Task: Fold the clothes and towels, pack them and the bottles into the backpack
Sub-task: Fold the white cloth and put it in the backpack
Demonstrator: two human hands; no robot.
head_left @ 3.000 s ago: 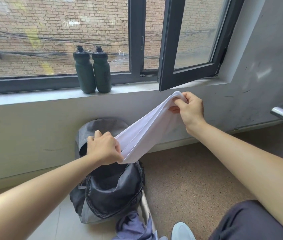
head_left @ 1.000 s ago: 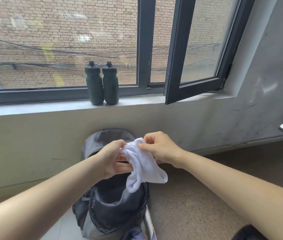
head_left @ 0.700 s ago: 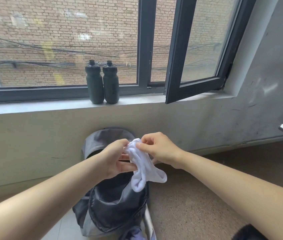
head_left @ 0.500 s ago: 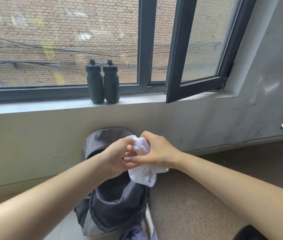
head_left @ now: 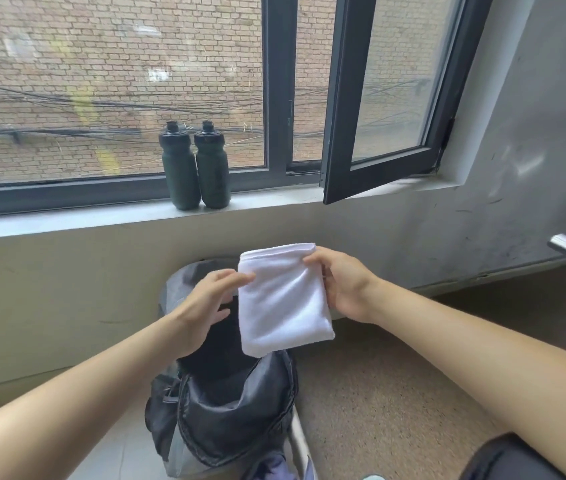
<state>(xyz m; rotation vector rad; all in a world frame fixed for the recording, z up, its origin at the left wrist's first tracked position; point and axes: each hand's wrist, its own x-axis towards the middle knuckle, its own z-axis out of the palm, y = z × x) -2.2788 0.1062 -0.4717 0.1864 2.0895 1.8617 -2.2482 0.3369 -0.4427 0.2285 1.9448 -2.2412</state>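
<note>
The right hand (head_left: 342,287) is pinching the folded white towel (head_left: 283,301), the left hand (head_left: 205,303) touching it flat. Its fold may be opening over the backpack (head_left: 236,424).

left hand (head_left: 210,301): fingers straight, touching towel (head_left: 283,303) | right hand (head_left: 342,287): fingers pinch it

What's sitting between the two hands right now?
In the head view, a folded white towel: the right hand grips its right edge, the left hand touches its left edge, above the open backpack.
</note>
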